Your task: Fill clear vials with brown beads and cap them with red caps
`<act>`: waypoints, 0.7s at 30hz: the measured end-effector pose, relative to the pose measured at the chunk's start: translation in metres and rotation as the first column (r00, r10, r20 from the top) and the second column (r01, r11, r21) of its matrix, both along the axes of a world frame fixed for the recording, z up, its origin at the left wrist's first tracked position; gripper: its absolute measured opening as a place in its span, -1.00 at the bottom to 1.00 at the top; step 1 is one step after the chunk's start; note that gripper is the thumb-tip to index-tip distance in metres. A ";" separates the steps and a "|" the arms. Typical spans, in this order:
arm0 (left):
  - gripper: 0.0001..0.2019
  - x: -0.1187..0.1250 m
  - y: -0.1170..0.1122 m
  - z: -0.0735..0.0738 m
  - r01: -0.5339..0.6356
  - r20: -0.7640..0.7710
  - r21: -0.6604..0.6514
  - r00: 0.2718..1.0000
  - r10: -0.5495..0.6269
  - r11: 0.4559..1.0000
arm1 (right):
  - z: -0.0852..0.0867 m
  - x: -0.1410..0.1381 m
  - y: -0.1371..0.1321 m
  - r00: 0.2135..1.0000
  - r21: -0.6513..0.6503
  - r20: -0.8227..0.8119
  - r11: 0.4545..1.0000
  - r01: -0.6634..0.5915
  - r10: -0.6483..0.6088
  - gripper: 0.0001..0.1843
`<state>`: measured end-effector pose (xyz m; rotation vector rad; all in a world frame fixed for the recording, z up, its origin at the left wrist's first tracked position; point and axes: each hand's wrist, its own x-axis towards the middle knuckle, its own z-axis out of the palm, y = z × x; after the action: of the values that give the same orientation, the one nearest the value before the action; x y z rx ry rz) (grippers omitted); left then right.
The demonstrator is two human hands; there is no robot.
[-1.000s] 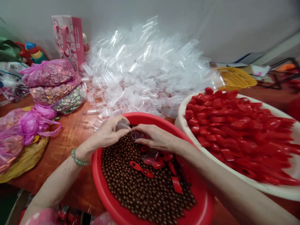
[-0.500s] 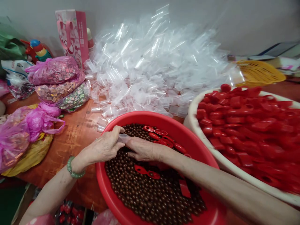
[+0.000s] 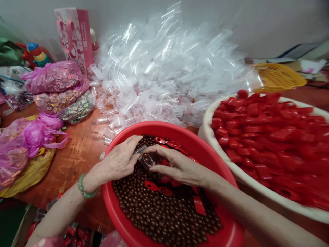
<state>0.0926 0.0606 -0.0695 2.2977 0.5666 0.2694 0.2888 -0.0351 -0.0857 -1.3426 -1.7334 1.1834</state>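
Observation:
A red basin [image 3: 120, 219] in front of me is full of small brown balls [image 3: 159, 216], with several red plastic caps [image 3: 156, 187] lying on top. My left hand [image 3: 120, 161], with a green bead bracelet at the wrist, pinches a small clear tube [image 3: 145, 158] over the balls. My right hand [image 3: 180, 166] is curled beside it, thumb and fingers on the tube's open end, which shows brown balls inside. Both hands hover at the basin's far side.
A white basin [image 3: 218, 154] heaped with red caps [image 3: 269, 137] stands at the right. A big pile of clear tubes [image 3: 159, 75] fills the back. Pink bags of wrapped sweets [image 3: 56, 85], a pink gift bag [image 3: 74, 34] and a yellow basket [image 3: 280, 77] lie around.
The hands dipped down onto the brown balls and came up slightly. The clear tube now points its open end toward me with balls inside it.

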 end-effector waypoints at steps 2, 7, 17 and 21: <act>-0.50 -0.005 -0.007 0.002 0.074 0.074 -0.149 0.995 -0.063 0.986 | 0.001 0.000 -0.002 0.999 0.017 -0.034 0.999 0.038 -0.038 -0.65; -0.42 -0.005 -0.025 -0.005 -0.052 0.172 -0.201 0.981 0.088 0.978 | 0.004 -0.003 -0.006 0.994 0.011 -0.092 0.998 0.065 -0.064 -0.70; -0.59 -0.009 -0.040 -0.010 -0.137 0.374 0.166 0.925 0.066 0.977 | 0.017 -0.012 -0.016 0.973 -0.040 -0.178 0.989 0.142 -0.147 -0.59; -0.64 -0.020 -0.042 -0.006 -0.200 0.437 0.010 0.882 0.176 0.980 | 0.012 -0.010 -0.017 0.975 -0.001 -0.020 0.976 0.219 -0.219 -0.61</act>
<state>0.0725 0.0181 -0.0752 2.1366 0.5526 0.8788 0.2787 -0.0518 -0.0739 -1.4741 -1.5264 1.0672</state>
